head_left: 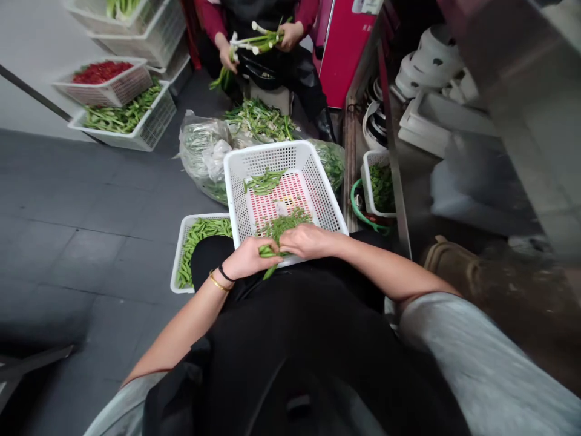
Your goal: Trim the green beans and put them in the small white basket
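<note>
A white plastic basket with a red-patterned bottom rests on my lap. My left hand is closed around a few green beans, and one bean sticks out below the fingers. Fingertips of my right hand are pinched together at the beans' ends, touching my left hand. What lies between those fingertips is mostly hidden. Under both hands, a pile of small green trimmings covers the basket's near end. A small heap of cut-free-lying green beans sits toward the far left inside it.
Left of my knee stands a basket full of green beans. Opposite, a co-worker's hands hold scallions over a leafy pile. Plastic bags of greens lie between us. Stacked vegetable baskets stand far left; a metal shelf runs along the right.
</note>
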Tool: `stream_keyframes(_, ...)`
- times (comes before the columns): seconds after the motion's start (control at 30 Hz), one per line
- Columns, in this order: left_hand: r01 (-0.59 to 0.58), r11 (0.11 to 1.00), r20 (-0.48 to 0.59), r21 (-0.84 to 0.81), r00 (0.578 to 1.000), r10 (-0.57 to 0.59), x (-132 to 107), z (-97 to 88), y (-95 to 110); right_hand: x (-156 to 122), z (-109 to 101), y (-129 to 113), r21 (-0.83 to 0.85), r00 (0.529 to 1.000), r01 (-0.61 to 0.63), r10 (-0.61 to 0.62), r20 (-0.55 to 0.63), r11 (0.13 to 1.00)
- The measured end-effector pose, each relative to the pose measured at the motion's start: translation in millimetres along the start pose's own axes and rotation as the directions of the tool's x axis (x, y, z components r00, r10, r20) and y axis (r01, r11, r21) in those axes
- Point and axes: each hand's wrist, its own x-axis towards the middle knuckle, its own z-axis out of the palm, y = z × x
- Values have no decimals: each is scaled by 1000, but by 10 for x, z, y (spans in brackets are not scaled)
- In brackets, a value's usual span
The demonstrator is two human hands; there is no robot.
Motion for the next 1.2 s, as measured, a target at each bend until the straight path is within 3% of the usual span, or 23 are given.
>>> stream_keyframes(0.07, -102, 993, -93, 61, 990, 108, -21, 15, 70, 54, 6, 10, 299, 996, 0, 27, -89, 954)
stream_keyframes(0.13, -134, 990, -287, -46, 951, 115, -12, 45, 59, 99, 80, 20, 609, 968, -44, 185, -171, 792)
stream_keyframes(0.2, -150, 952, -480, -265, 877, 5, 28, 44, -33, 104, 192, 75, 796, 926, -64, 334, -178, 602)
stream_keyframes(0.27, -199, 842, -575, -501, 804, -152, 84, -26, -166, 45, 274, 217, 842, 908, -104, 396, -136, 530)
stream_keyframes(0.33, -260, 686, -568, -679, 779, -267, 138, -154, -292, -51, 272, 442, 774, 918, -254, 396, 5, 579)
stream_keyframes(0.37, -275, 604, -533, -748, 791, -300, 160, -221, -343, -88, 237, 573, 679, 912, -357, 396, 107, 641)
stream_keyframes(0.43, -251, 439, -414, -863, 849, -329, 197, -315, -414, -75, 132, 836, 353, 852, -522, 453, 263, 777)
stream_keyframes(0.47, -216, 360, -340, -908, 880, -331, 214, -330, -438, -8, 81, 959, 169, 824, -550, 498, 269, 818)
stream_keyframes(0.53, -126, 226, -195, -966, 929, -316, 249, -293, -476, 259, 22, 1181, -111, 818, -548, 559, 140, 829)
stream_keyframes(0.6, -39, 147, -82, -988, 952, -295, 281, -204, -517, 651, 51, 1382, -242, 827, -549, 562, -19, 800)
stream_keyframes(0.7, 45, 149, 0, -988, 958, -286, 306, -94, -594, 1236, 230, 1657, -315, 797, -588, 600, -69, 745)
stream_keyframes(0.8, 64, 213, 2, -975, 960, -280, 293, -81, -662, 1530, 445, 1852, -303, 786, -596, 617, -32, 743)
stream_keyframes(0.87, 57, 242, -11, -969, 963, -269, 277, -101, -689, 1511, 544, 1909, -289, 780, -603, 625, -21, 743)
stream_keyframes(0.97, 64, 283, -11, -957, 967, -255, 272, -115, -694, 1259, 581, 1904, -268, 765, -628, 642, -44, 730)
stream_keyframes(1.1, 79, 256, 7, -964, 963, -270, 291, -54, -627, 910, 479, 1843, -236, 737, -667, 672, -71, 706)
stream_keyframes(1.2, 61, 258, -8, -964, 966, -258, 271, 17, -546, 890, 395, 1843, -213, 701, -710, 704, -114, 671)
